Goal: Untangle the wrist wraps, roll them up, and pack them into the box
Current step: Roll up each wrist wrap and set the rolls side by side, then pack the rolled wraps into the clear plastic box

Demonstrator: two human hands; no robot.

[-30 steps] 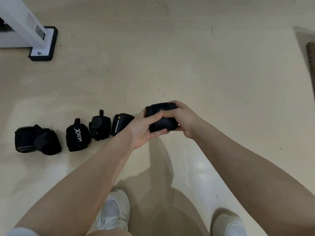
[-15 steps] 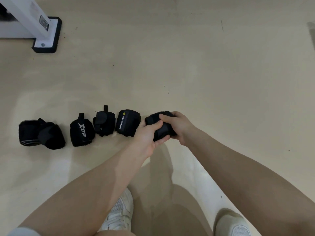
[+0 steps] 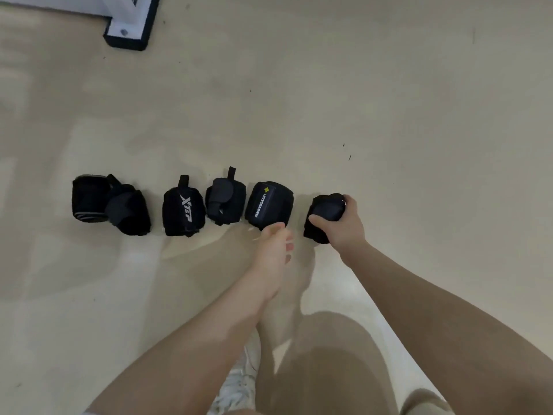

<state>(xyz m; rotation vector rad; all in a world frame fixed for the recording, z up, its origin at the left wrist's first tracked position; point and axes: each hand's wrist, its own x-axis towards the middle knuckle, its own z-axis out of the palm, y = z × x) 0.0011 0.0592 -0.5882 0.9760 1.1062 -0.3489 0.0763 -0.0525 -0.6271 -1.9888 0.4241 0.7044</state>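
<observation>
Several rolled black wrist wraps lie in a row on the beige floor: a pair at the far left [image 3: 110, 205], one with white lettering [image 3: 183, 207], a plain one [image 3: 226, 201] and one with a yellow mark [image 3: 268, 205]. My right hand [image 3: 344, 224] grips another rolled black wrap [image 3: 324, 212] at the right end of the row, low against the floor. My left hand [image 3: 273, 250] is off that wrap, blurred, fingers loosely curled and holding nothing, just below the wrap with the yellow mark. No box is in view.
A white post foot with a black rim [image 3: 131, 28] stands on the floor at the top left. My white shoe [image 3: 236, 387] shows at the bottom, between my forearms. Bare beige floor [image 3: 419, 130] stretches to the right and beyond the row.
Both hands held the rolled wrap above the floor before. Now the right hand alone holds it down at the row's right end, and the left hand has let go and drawn back.
</observation>
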